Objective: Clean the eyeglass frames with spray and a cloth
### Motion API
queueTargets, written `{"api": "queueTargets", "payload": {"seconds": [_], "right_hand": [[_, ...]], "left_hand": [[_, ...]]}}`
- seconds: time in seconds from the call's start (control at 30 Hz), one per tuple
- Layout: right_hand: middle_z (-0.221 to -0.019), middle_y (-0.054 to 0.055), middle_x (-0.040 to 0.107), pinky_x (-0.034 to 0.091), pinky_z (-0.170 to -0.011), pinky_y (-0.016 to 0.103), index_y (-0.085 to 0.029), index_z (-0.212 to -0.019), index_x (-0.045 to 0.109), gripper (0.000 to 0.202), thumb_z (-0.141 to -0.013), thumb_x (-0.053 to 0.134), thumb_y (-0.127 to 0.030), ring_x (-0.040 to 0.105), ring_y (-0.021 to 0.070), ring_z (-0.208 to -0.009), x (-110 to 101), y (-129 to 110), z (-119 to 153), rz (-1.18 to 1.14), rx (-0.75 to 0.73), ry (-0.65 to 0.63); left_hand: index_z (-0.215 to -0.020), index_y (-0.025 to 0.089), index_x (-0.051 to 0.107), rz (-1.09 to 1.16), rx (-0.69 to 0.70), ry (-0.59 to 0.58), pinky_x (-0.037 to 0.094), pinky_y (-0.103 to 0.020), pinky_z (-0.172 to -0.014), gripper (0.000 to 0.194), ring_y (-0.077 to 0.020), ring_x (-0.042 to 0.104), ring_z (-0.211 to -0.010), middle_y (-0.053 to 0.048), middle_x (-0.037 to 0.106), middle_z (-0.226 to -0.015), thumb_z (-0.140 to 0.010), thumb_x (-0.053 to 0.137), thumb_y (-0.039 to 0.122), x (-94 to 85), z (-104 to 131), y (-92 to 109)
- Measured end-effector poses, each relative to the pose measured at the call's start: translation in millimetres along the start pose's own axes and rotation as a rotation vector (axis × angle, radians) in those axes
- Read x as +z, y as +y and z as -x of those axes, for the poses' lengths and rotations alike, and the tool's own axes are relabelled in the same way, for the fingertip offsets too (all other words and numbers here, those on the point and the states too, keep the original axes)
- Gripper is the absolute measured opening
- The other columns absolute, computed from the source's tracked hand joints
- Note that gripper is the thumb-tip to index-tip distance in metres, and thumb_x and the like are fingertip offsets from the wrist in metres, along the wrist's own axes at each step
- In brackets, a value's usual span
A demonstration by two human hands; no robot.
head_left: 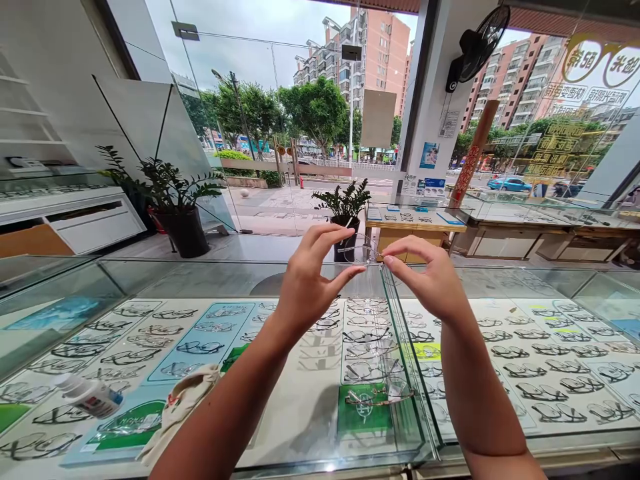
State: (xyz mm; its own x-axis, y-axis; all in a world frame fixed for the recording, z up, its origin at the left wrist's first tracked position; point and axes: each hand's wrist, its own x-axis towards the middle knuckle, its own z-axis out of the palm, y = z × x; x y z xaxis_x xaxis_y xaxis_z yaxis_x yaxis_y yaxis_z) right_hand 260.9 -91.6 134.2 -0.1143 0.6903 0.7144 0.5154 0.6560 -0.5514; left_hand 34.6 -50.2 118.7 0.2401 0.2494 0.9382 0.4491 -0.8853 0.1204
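Observation:
A thin-rimmed pair of glasses (360,252) is held up over the glass display counter. My right hand (427,275) pinches its right end between thumb and fingertips. My left hand (309,277) is at the other side, thumb and fingers spread apart around the frame with a gap between them; contact there is hard to make out. Below, another pair of glasses (395,401) rests on the counter over a green square (350,421). To the left of my left forearm lie a beige cloth pouch (183,403) and a white spray bottle (93,395).
The glass counter (300,457) spans the foreground, with rows of glasses (545,391) inside. Beyond it stand potted plants (183,227), a low display table (415,223) and more glass cases (520,230). A black fan (480,47) hangs on the pillar by the glass front.

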Motion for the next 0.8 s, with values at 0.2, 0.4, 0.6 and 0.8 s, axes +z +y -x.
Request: {"api": "queueTargets", "payload": {"seconds": [0.2, 0.4, 0.6, 0.8], "right_hand": [[-0.103, 0.003, 0.078, 0.052, -0.097, 0.045, -0.027, -0.091, 0.077, 0.009, -0.094, 0.069, -0.031, 0.070, 0.0240, -0.101, -3.8, 4.3, -1.6, -0.099, 0.041, -0.145], [-0.107, 0.003, 0.077, 0.050, -0.102, 0.045, -0.026, -0.084, 0.075, 0.012, -0.093, 0.072, -0.033, 0.069, 0.0230, -0.106, -10.8, 3.8, -2.5, -0.254, 0.069, -0.280], [-0.099, 0.003, 0.078, 0.053, -0.094, 0.042, -0.025, -0.080, 0.076, 0.014, -0.091, 0.074, -0.033, 0.070, 0.0215, -0.099, -15.5, 4.0, -1.7, -0.366, 0.148, -0.388], [-0.097, 0.004, 0.077, 0.056, -0.084, 0.039, -0.024, -0.077, 0.076, 0.020, -0.090, 0.076, -0.040, 0.069, 0.0207, -0.091, -17.7, 8.1, -3.0, -0.428, 0.157, -0.455]], "left_hand": [[-0.139, 0.028, 0.062, 0.046, 0.012, -0.071, 0.058, -0.047, -0.105, 0.056, -0.0271, 0.066, -0.123, -0.010, 0.068, -0.131, -0.088, 0.083, 0.030, -1.7, -0.6, 0.0], [-0.141, 0.028, 0.059, 0.167, 0.003, -0.168, 0.056, -0.050, -0.108, 0.061, -0.0285, 0.062, -0.130, -0.012, 0.066, -0.138, -0.086, 0.085, 0.036, -6.8, -2.4, -7.3], [-0.126, 0.030, 0.061, 0.363, -0.030, -0.370, 0.042, -0.060, -0.123, 0.045, -0.0337, 0.048, -0.150, -0.014, 0.055, -0.157, -0.087, 0.078, 0.045, -23.1, -5.0, -14.5], [-0.123, 0.030, 0.061, 0.412, -0.048, -0.385, 0.055, -0.054, -0.111, 0.031, -0.0299, 0.066, -0.130, -0.012, 0.072, -0.131, -0.092, 0.061, 0.029, -26.7, -4.4, -22.8]]}}
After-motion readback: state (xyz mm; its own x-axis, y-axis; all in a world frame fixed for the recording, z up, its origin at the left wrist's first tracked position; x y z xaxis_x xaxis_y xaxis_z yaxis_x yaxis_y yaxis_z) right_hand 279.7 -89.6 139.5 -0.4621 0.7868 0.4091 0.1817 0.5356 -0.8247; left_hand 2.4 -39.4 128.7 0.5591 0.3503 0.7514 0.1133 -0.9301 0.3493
